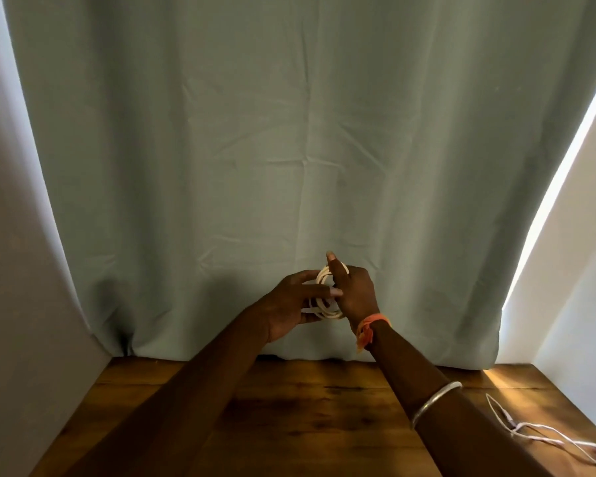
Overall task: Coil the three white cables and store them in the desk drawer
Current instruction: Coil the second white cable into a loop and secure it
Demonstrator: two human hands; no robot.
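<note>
Both hands are raised above the wooden desk (289, 407) in front of the curtain. Between them is a white cable (326, 306) wound into a small coil of several loops. My left hand (291, 309) holds the coil's lower left side, with a cable end pinched in its fingers. My right hand (353, 292) grips the coil's right side, its thumb pointing up through the top loop. A loose white cable (537, 430) lies uncoiled on the desk at the far right. A third cable and the drawer are not in view.
A grey-green curtain (289, 149) hangs straight behind the desk, down to its back edge. A pale wall (578, 270) stands to the right with a bright strip of light beside the curtain. The desk's right edge runs close to the loose cable.
</note>
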